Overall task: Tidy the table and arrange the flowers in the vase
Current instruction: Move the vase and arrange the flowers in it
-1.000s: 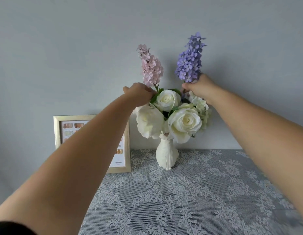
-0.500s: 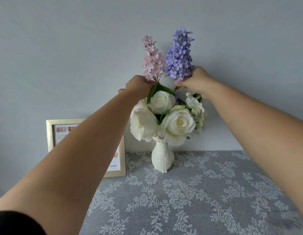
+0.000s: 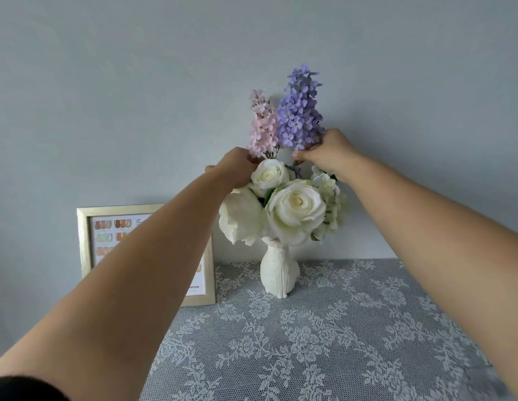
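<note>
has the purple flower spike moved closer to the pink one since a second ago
Yes. The purple flower spike has swung left toward the pink flower spike; judged against the white vase, the gap has closed and they now touch.

White vase (image 3: 278,272) upright on table, holding 3 roses (image 3: 295,205) (pink (image 3: 263,127), purple (image 3: 299,111) sprigs above).

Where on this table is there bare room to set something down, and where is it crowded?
The lace tablecloth lies bare in front of the white vase and to its right, towards the wall. It is tighter at the back left, where the picture frame stands close beside the vase. Above the vase, both hands and the flowers crowd together.
</note>
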